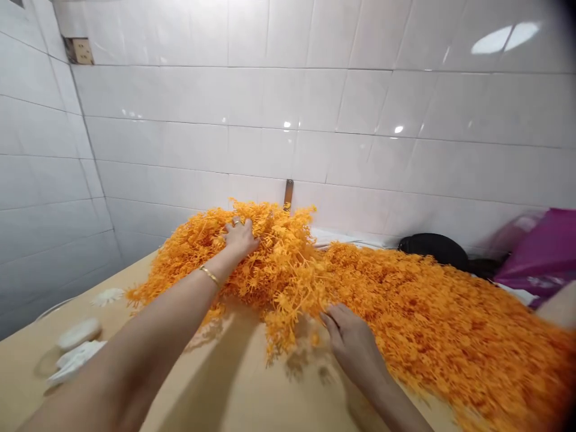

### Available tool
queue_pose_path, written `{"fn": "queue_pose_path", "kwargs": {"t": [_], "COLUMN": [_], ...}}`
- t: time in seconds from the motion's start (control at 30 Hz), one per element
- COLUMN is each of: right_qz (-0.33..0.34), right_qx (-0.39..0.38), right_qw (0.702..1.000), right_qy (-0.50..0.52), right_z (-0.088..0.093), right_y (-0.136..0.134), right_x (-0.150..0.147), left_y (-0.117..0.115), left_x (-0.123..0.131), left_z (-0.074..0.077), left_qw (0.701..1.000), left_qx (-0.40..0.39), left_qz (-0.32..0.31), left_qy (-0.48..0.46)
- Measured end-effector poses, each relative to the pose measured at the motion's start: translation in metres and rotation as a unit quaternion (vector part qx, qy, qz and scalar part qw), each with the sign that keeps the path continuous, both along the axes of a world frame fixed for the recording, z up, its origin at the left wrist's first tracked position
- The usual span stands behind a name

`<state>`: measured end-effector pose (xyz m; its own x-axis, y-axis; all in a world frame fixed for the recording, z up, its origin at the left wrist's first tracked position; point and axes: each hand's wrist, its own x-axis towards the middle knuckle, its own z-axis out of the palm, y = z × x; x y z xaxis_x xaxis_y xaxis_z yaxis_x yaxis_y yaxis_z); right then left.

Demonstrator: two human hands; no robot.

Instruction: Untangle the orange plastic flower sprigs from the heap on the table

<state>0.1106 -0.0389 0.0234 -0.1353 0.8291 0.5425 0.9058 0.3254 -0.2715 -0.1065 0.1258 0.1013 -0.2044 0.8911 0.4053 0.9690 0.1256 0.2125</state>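
A big heap of orange plastic sprigs [405,300] covers the tan table [234,384] from the middle to the right. My left hand [240,238], with a gold bracelet on the wrist, reaches far into the top of the heap's left part, fingers closed on a clump of sprigs. My right hand [353,342] is at the heap's near edge, its fingers tucked under the orange sprigs and gripping them.
White tiled walls stand behind and to the left. Small white pieces [78,333] and a white flower-like piece [108,296] lie at the table's left. A black object [434,247] and a purple bag [544,249] sit at the back right.
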Motion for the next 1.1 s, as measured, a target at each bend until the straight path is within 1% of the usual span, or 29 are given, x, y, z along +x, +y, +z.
{"fn": "queue_pose_path", "kwargs": {"t": [0.03, 0.1, 0.17, 0.2, 0.27, 0.33, 0.4, 0.47, 0.53, 0.57, 0.63, 0.67, 0.73, 0.8, 0.9, 1.0, 1.1], "right_qz": [-0.012, -0.030, -0.042, -0.046, -0.046, -0.036, -0.017, 0.010, 0.044, 0.051, 0.046, 0.039, 0.011, -0.006, -0.007, -0.020, -0.022], "right_qx": [-0.008, -0.021, -0.036, -0.044, -0.052, -0.029, 0.024, 0.072, 0.063, 0.028, -0.067, -0.093, -0.089, -0.065, -0.033, -0.027, -0.067], "right_qw": [1.000, 0.999, 0.998, 0.998, 0.997, 0.994, 0.985, 0.973, 0.975, 0.980, 0.985, 0.985, 0.990, 0.996, 0.999, 0.999, 0.995], "right_qy": [-0.008, -0.021, -0.018, -0.008, 0.030, 0.095, 0.170, 0.217, 0.209, 0.192, 0.155, 0.137, 0.105, 0.066, 0.030, 0.033, 0.074], "right_z": [0.001, 0.002, 0.001, 0.001, 0.003, 0.011, 0.023, 0.034, 0.039, 0.038, 0.032, 0.028, 0.023, 0.024, 0.029, 0.026, 0.013], "right_y": [0.004, 0.014, 0.023, 0.027, 0.036, 0.044, 0.053, 0.063, 0.073, 0.077, 0.082, 0.083, 0.077, 0.065, 0.044, 0.031, 0.026], "right_x": [-0.002, -0.003, -0.001, 0.000, 0.004, 0.006, 0.003, -0.007, -0.020, -0.027, -0.037, -0.040, -0.041, -0.038, -0.032, -0.029, -0.029], "left_y": [-0.006, -0.017, -0.025, -0.028, -0.032, -0.035, -0.038, -0.040, -0.041, -0.040, -0.035, -0.031, -0.024, -0.017, -0.012, -0.009, -0.007], "left_x": [0.000, 0.002, 0.005, 0.007, 0.013, 0.019, 0.024, 0.027, 0.027, 0.027, 0.025, 0.025, 0.026, 0.029, 0.036, 0.040, 0.039], "left_z": [0.000, 0.003, 0.007, 0.009, 0.012, 0.012, 0.008, 0.003, 0.000, 0.000, 0.001, 0.002, 0.003, 0.002, -0.007, -0.017, -0.022], "left_qw": [1.000, 0.993, 0.977, 0.966, 0.945, 0.923, 0.911, 0.906, 0.906, 0.908, 0.915, 0.916, 0.919, 0.923, 0.933, 0.938, 0.938], "left_qx": [0.015, 0.071, 0.136, 0.153, 0.142, 0.098, 0.066, 0.054, 0.048, 0.043, 0.023, 0.010, -0.005, 0.001, 0.027, 0.057, 0.071], "left_qz": [-0.007, -0.027, -0.076, -0.115, -0.207, -0.285, -0.324, -0.342, -0.348, -0.346, -0.331, -0.324, -0.310, -0.289, -0.245, -0.213, -0.207], "left_qy": [0.023, 0.085, 0.147, 0.173, 0.211, 0.237, 0.247, 0.244, 0.236, 0.232, 0.230, 0.234, 0.245, 0.254, 0.263, 0.267, 0.269]}}
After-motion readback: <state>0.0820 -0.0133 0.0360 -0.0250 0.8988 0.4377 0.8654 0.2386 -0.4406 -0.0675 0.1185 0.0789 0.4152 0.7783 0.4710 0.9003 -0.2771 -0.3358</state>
